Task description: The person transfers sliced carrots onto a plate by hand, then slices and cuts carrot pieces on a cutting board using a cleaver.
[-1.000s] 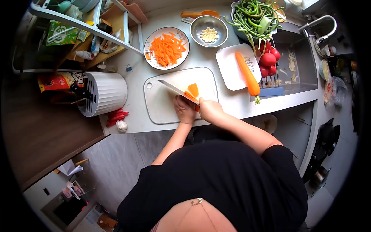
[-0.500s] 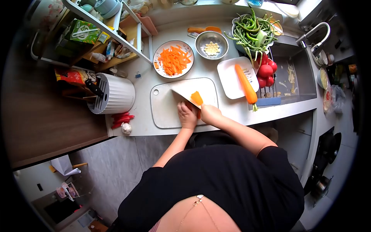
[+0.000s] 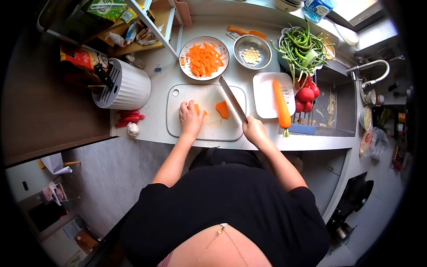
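Note:
My left hand [image 3: 191, 119] is over the left part of the white cutting board [image 3: 178, 128], its fingers closed on orange carrot pieces [image 3: 197, 108]. An orange carrot chunk [image 3: 222, 109] lies by itself to the right of it on the board. My right hand [image 3: 255, 130] grips the handle of a knife [image 3: 233, 99], whose blade slants up and left over the board's right edge, its tip near the plate [image 3: 181, 62] of shredded carrot [image 3: 204, 59]. A whole carrot [image 3: 281, 102] rests on a white square tray [image 3: 263, 96] to the right.
Behind are a metal bowl [image 3: 239, 49] of small pale pieces and a bowl of green beans [image 3: 304, 48]. Tomatoes [image 3: 305, 95] stand beside the sink [image 3: 342, 113]. At left are a knife block [image 3: 135, 84], red peppers [image 3: 129, 117], garlic [image 3: 133, 129] and a shelf [image 3: 162, 24].
The knife has come away from the carrot, moving right to the board's edge with my right hand. My left hand has shifted left with carrot pieces. The camera view has moved too.

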### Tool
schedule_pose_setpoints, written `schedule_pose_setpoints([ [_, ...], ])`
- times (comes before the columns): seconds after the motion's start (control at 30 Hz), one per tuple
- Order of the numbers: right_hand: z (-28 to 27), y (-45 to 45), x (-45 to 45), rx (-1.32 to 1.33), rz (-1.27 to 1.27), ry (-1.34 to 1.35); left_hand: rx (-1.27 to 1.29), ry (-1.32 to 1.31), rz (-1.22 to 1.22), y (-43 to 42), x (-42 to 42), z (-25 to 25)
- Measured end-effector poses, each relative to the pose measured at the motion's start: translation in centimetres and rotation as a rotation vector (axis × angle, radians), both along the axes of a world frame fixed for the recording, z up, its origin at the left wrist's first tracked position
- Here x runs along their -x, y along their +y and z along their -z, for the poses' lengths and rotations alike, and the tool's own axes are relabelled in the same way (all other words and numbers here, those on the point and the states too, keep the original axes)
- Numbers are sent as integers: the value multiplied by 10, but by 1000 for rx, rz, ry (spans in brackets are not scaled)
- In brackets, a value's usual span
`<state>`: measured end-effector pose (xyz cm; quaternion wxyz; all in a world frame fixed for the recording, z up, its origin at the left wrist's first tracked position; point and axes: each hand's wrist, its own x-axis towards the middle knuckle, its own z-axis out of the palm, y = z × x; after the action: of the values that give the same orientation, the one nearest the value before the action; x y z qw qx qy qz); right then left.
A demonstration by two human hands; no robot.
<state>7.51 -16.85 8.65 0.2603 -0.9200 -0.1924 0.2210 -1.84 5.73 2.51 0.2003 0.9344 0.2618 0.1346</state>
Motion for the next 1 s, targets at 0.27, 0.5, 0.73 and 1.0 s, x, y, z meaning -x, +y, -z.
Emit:
schedule_pose_setpoints([
  [0.27,12,13,3,43,-104,34,-120,-25,453,-43,-4,0],
  [0.5,6,18,-4,62,-151,37,-147,-96,450,-42,-6,10],
  [0.73,-11,29,-7,62,-170,69,-189,-158,429,-45,-3,22],
  [1.0,4,41,-8,119,-199,100,-102,-226,413,-46,-3,29],
])
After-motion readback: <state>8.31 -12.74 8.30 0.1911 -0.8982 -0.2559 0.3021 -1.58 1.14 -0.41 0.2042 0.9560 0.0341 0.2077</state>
